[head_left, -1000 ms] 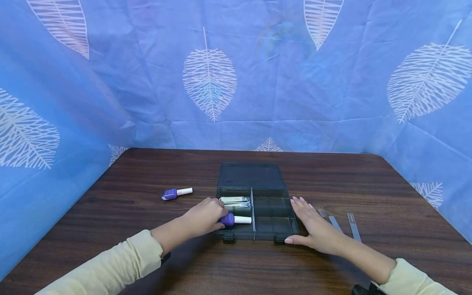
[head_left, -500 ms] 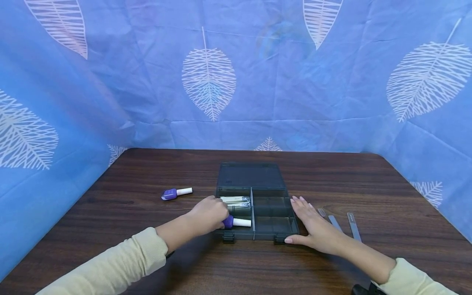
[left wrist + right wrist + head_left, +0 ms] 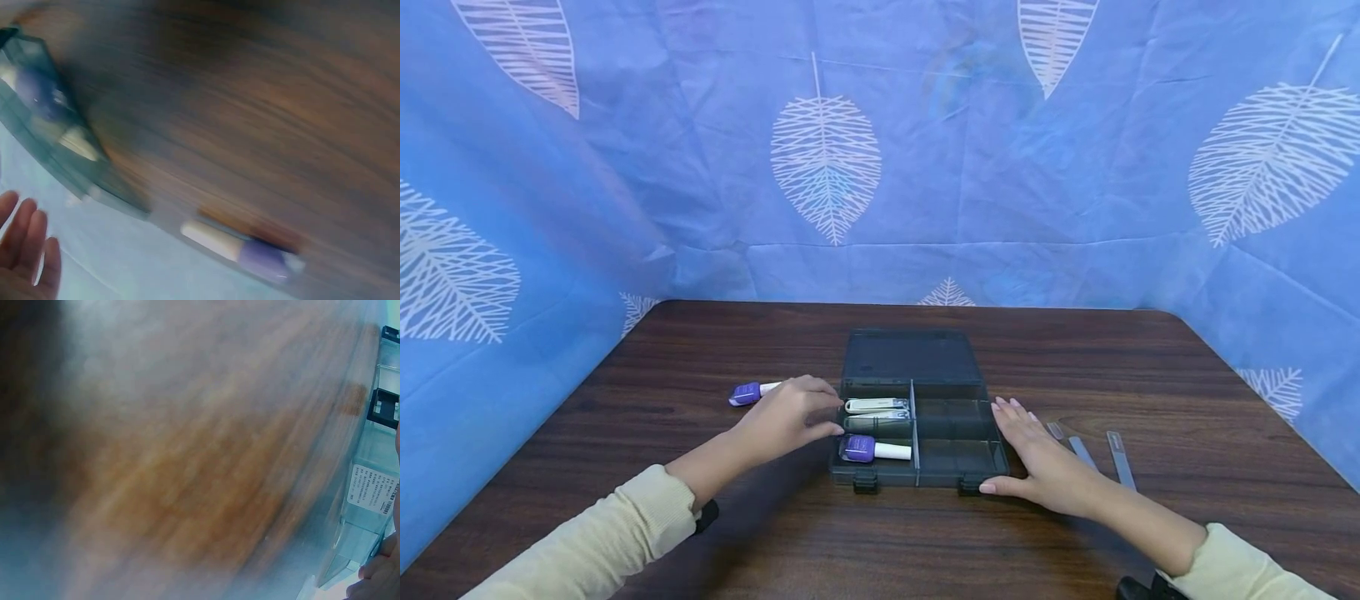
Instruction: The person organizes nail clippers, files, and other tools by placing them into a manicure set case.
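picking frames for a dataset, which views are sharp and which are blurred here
Head view: sharp and evenly lit, though wide-angle bowing curves the backdrop; the organizer box and both nail polish bottles read clearly. Left wrist view: heavy motion smear, a nail polish bottle only just recognisable. Right wrist view: blurred, hazy wood grain; only the box edge readable.

- An open compartment box (image 3: 917, 442) sits mid-table (image 3: 775, 533), its lid (image 3: 906, 357) lying flat behind it.
- In the box's left half, two nail clippers (image 3: 877, 406) lie behind a polish bottle (image 3: 874, 450).
- A second polish bottle (image 3: 747, 393) lies on the table left of the box.
- The left hand (image 3: 786, 417) is between that bottle and the box.
- The right hand (image 3: 1037, 458) rests against the box's right side.
- Nail files (image 3: 1097, 454) lie right of that hand.
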Motion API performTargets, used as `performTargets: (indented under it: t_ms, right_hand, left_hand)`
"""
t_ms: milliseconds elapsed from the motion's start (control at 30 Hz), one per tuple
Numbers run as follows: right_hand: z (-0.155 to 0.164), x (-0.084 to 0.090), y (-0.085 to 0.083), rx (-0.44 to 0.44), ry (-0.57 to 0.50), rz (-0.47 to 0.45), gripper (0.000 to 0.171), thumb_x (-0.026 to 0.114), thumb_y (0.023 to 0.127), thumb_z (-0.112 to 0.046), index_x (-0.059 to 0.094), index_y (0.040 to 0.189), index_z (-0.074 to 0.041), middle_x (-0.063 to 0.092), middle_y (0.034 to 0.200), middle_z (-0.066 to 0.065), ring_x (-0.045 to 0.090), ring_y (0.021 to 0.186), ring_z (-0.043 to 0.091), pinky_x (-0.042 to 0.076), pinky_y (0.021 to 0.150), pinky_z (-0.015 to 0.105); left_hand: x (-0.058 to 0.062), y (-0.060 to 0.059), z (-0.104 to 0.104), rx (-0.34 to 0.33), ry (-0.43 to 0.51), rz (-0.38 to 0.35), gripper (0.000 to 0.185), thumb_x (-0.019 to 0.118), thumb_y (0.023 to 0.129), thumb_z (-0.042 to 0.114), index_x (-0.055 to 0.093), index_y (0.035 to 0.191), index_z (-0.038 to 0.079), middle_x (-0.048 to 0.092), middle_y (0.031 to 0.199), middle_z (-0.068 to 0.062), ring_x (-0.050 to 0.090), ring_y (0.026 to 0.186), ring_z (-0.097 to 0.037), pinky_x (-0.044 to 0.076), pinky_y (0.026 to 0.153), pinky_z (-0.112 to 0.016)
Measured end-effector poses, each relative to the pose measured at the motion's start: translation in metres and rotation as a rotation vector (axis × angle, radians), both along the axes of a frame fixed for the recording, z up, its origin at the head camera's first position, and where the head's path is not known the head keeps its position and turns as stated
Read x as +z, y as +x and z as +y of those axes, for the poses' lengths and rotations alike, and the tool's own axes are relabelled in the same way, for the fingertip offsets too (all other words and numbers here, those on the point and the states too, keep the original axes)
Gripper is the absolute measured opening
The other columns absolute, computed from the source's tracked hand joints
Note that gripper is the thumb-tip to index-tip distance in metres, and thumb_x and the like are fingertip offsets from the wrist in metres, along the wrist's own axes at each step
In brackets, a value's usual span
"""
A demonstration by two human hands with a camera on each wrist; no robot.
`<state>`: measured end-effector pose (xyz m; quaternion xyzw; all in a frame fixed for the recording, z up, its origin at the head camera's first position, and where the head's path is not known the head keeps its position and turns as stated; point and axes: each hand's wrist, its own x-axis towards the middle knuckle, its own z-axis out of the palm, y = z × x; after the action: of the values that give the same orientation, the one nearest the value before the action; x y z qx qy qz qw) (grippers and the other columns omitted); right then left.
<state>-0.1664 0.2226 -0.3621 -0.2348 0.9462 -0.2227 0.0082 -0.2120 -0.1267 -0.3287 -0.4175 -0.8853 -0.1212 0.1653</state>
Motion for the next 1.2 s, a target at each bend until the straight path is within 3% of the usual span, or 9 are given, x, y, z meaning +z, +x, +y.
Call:
performTargets:
  t_ms: [233,367,467,667,800,1200]
  right_hand:
    - [-0.001,0.000,0.000,-0.006,0.004,0.007,0.100,0.062,0.078,-0.058,0.022,0.144,0.006,0.019,0.151,0.027,0.014,0.139,0.045,0.018,0.106,0.063]
    - [-0.001,0.000,0.000,-0.004,0.000,0.002,0.100,0.062,0.078,-0.058,0.022,0.144,0.006,0.019,0.151,0.027,0.014,0.139,0.045,0.018,0.107,0.063]
    - [0.000,0.000,0.000,-0.004,-0.005,-0.003,0.100,0.062,0.078,-0.058,0.022,0.144,0.006,0.019,0.151,0.027,0.013,0.139,0.045,0.017,0.107,0.063]
    - [-0.001,0.000,0.000,-0.009,-0.002,-0.004,0.101,0.061,0.078,-0.059,0.022,0.145,0.005,0.019,0.151,0.026,0.013,0.139,0.045,0.017,0.107,0.063]
    - [-0.001,-0.001,0.000,-0.009,0.000,-0.004,0.101,0.061,0.078,-0.059,0.022,0.144,0.005,0.019,0.151,0.026,0.014,0.139,0.045,0.018,0.107,0.063]
    - [-0.001,0.000,0.001,-0.007,0.001,-0.009,0.100,0.062,0.078,-0.058,0.021,0.145,0.006,0.018,0.151,0.026,0.013,0.140,0.045,0.017,0.107,0.063]
  left_hand:
    - [-0.006,-0.006,-0.028,0.089,0.131,0.105,0.035,0.076,0.075,0.024,0.070,0.103,0.005,0.067,0.101,-0.006,0.063,0.090,-0.018,0.054,0.075,-0.032]
    - [-0.010,-0.010,-0.040,0.115,0.163,0.123,0.035,0.078,0.073,0.023,0.070,0.102,0.005,0.066,0.102,-0.009,0.063,0.092,-0.021,0.054,0.072,-0.033]
    - [-0.013,-0.015,-0.049,0.146,0.171,0.084,0.036,0.077,0.074,0.023,0.070,0.103,0.003,0.066,0.104,-0.011,0.063,0.095,-0.024,0.054,0.075,-0.036]
    - [-0.014,-0.025,-0.069,0.266,0.178,-0.074,0.040,0.075,0.078,0.021,0.066,0.110,-0.001,0.064,0.109,-0.016,0.061,0.101,-0.032,0.053,0.082,-0.044]
    - [-0.014,-0.030,-0.082,0.301,0.184,-0.159,0.038,0.071,0.080,0.015,0.064,0.112,-0.004,0.063,0.109,-0.018,0.062,0.100,-0.034,0.052,0.082,-0.047]
    - [-0.022,-0.044,-0.102,0.394,0.050,-0.254,0.031,0.072,0.079,0.012,0.067,0.102,-0.008,0.067,0.098,-0.019,0.064,0.094,-0.033,0.051,0.084,-0.047]
